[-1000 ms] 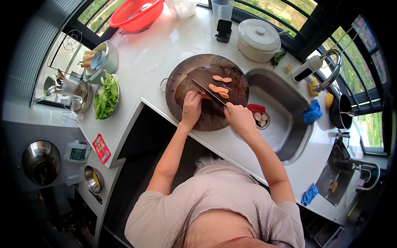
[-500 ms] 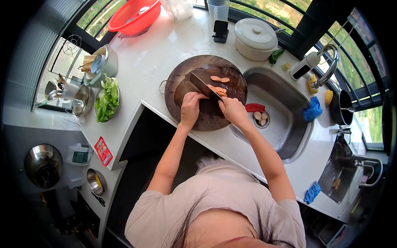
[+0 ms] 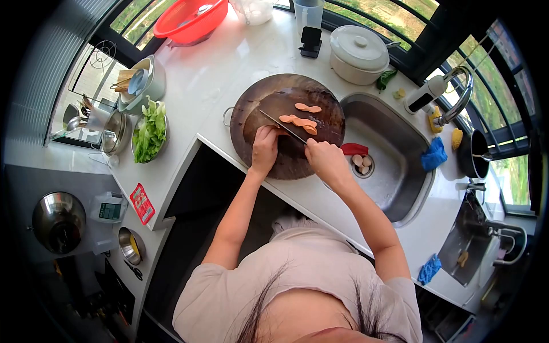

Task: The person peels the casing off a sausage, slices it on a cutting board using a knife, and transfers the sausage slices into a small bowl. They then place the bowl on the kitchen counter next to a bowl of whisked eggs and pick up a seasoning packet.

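Observation:
A round dark wooden chopping board [image 3: 246,108] lies on the counter. My right hand [image 3: 326,160] is closed round the handle of a knife [image 3: 282,126], whose blade points up and left across the board. Just left of the blade, my left hand [image 3: 265,148] presses its bent fingers on an orange sausage piece [image 3: 281,131], mostly hidden by fingers and blade. Beyond the blade lie several orange slices [image 3: 298,122], some overlapping. Farther back on the board is another pair of joined slices [image 3: 307,108].
Right of the board is a sink [image 3: 394,188] with a red wrapper [image 3: 354,149] and several round pieces [image 3: 362,163] at its drain. A lidded white pot [image 3: 359,56] stands behind. Leafy greens [image 3: 150,132] fill a bowl at left. A red basket [image 3: 191,23] sits at the back left.
The knife blade has gone from leaning broadside to nearly edge-on, and more orange slices show beyond it. The left hand stays at the sausage piece. The whole view has shifted slightly.

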The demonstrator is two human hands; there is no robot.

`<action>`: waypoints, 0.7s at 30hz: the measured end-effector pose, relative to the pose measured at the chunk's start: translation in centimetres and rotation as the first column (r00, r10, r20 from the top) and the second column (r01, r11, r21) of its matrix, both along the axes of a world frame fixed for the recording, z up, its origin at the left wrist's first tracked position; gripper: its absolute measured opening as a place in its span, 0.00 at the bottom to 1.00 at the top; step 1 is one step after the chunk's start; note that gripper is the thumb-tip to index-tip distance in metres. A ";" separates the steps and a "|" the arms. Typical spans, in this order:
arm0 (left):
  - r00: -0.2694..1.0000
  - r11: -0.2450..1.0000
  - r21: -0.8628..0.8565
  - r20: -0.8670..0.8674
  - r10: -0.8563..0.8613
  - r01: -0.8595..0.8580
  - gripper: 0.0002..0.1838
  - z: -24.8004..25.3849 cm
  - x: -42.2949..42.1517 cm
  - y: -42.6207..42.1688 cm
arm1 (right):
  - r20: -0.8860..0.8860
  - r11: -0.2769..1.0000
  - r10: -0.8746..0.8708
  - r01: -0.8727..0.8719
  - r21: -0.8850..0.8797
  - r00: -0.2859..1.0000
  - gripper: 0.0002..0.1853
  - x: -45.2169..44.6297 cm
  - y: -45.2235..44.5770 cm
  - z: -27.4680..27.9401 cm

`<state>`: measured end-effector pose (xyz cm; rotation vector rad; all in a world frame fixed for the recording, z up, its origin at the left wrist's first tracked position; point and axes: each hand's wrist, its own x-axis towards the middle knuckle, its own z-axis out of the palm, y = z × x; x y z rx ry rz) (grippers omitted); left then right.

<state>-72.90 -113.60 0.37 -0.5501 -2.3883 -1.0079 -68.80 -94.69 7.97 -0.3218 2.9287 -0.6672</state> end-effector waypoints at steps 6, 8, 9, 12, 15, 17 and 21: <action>0.999 1.000 -0.004 0.013 0.030 -0.030 0.10 -0.7 -0.3 0.0 | -0.009 1.000 -0.012 0.012 0.018 1.000 0.09 -1.3 -1.9 -1.4; 1.000 1.000 -0.001 -0.007 0.024 -0.024 0.10 -0.6 -0.4 -0.1 | 0.011 0.999 -0.030 0.030 0.013 0.999 0.10 -1.6 -2.1 -2.3; 1.000 1.000 0.001 -0.012 0.021 -0.021 0.09 -0.6 -0.2 -0.1 | 0.000 0.999 -0.044 0.044 -0.027 0.999 0.10 -1.5 -1.8 -2.4; 0.999 0.999 0.002 -0.020 0.046 -0.046 0.09 -1.3 -0.2 -0.3 | -0.025 0.988 -0.081 0.077 -0.132 0.996 0.12 -1.9 -0.3 -3.0; 0.999 0.999 0.015 -0.012 0.052 -0.052 0.08 -1.1 -0.1 -0.2 | -0.090 0.992 -0.064 0.053 -0.118 0.994 0.12 -1.3 0.2 -2.8; 0.998 0.999 0.013 -0.024 0.051 -0.051 0.10 -0.7 0.0 -0.3 | -0.088 0.993 -0.044 0.034 -0.113 0.995 0.12 -0.7 0.1 -1.9; 0.998 0.998 0.014 -0.017 0.056 -0.055 0.11 -0.7 0.1 -0.2 | -0.032 0.999 0.013 -0.014 -0.038 0.999 0.11 -0.3 -0.1 -0.5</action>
